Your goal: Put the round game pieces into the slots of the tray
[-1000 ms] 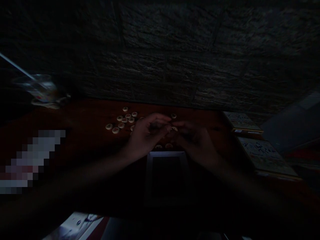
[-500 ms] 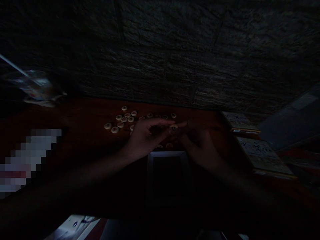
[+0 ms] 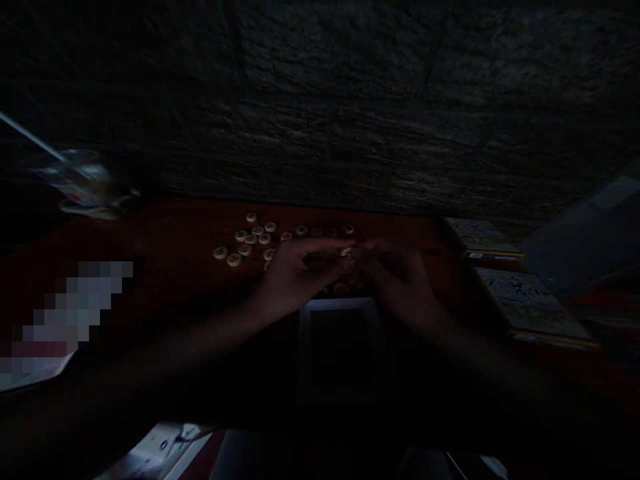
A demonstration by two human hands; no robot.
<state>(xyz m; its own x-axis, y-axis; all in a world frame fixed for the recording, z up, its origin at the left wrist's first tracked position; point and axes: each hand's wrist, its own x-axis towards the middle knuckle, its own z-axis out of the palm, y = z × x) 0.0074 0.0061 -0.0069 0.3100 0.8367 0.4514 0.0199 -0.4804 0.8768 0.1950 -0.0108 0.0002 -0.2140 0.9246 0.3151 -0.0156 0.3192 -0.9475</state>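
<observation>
In dim light, my left hand (image 3: 293, 273) pinches a round Chinese chess piece (image 3: 345, 253) between thumb and fingers. The fingertips of my right hand (image 3: 403, 283) are drawn together at the piece's right side and seem to grip it too; the contact is partly hidden in the dark. Beneath both hands lies an open box or tray with a pale rim (image 3: 337, 304) and a dark inside. Several loose Chinese chess pieces (image 3: 234, 260) are spread over the wooden table beyond and to the left of my hands, some covered by my left hand.
A clear plastic cup (image 3: 83, 180) with a straw stands at the far left. Two flat printed boxes (image 3: 533, 300) lie at the right. A stone-like wall (image 3: 320, 133) borders the table's back edge. A pixelated bright patch (image 3: 75, 313) covers something at left.
My right fingers have closed in toward my left fingertips and the piece. The held piece appears turned, showing a different side. The view has shifted slightly.
</observation>
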